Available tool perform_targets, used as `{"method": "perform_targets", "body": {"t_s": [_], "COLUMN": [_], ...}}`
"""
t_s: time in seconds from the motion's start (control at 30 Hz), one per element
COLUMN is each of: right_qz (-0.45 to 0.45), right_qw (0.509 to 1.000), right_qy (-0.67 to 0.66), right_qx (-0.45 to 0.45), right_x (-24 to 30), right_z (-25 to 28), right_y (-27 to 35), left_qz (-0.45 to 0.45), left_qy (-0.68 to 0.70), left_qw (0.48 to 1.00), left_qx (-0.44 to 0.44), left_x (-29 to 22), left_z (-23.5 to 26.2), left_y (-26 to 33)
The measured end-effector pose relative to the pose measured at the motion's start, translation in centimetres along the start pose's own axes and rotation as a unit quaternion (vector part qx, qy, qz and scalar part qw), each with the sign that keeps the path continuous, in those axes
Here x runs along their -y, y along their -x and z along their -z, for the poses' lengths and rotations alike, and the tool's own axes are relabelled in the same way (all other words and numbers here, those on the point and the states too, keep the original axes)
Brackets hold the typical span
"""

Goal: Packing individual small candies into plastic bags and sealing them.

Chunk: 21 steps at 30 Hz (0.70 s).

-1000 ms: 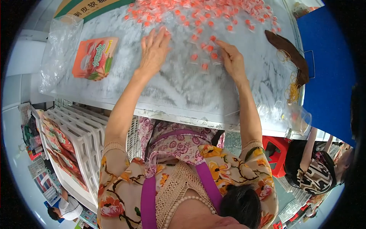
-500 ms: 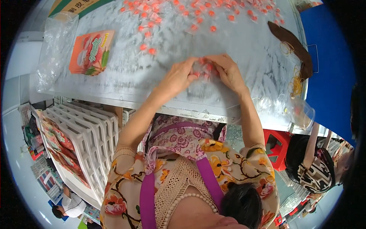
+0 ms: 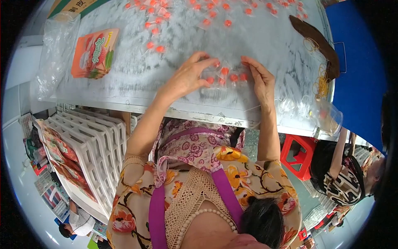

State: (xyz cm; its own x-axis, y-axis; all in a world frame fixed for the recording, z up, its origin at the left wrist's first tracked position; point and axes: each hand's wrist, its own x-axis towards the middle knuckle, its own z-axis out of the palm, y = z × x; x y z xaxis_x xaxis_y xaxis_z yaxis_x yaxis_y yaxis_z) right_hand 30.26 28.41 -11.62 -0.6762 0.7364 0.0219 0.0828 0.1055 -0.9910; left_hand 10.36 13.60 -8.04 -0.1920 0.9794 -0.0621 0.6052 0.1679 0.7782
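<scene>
The desk [image 3: 257, 45] carries clear sachets with orange sweets [image 3: 226, 76], an orange printed pouch [image 3: 93, 54] at left, and rubber bands [image 3: 321, 83] at right.

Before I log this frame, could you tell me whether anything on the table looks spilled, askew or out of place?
Nothing looks damaged or spilled. The wrapped orange sweets lie loosely strewn across the far side of the table, while the left hand and right hand bracket a small bunch near the front edge.
</scene>
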Motion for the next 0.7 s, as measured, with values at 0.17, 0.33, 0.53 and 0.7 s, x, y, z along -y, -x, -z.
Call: {"method": "perform_targets", "body": {"t_s": [0.17,0.33,0.53,0.7], "right_qz": [0.012,0.050,0.030,0.078], "right_qw": [0.994,0.986,0.978,0.982], "right_qy": [0.095,0.123,0.149,0.170], "right_qx": [0.061,0.102,0.143,0.040], "right_x": [-0.5,0.3,1.6,-0.1], "right_z": [-0.4,-0.4,1.3,0.0], "right_y": [0.2,0.2,-3.4,-13.5], "left_qz": [0.034,0.017,0.006,-0.027], "left_qy": [0.039,0.055,0.013,-0.108], "left_qw": [0.998,0.998,0.999,0.983], "left_qx": [0.032,0.000,0.043,-0.148], "left_x": [-0.4,0.0,0.0,3.5], "left_z": [-0.9,-2.4,1.7,5.9], "left_y": [-0.3,0.3,-2.1,-10.7]}}
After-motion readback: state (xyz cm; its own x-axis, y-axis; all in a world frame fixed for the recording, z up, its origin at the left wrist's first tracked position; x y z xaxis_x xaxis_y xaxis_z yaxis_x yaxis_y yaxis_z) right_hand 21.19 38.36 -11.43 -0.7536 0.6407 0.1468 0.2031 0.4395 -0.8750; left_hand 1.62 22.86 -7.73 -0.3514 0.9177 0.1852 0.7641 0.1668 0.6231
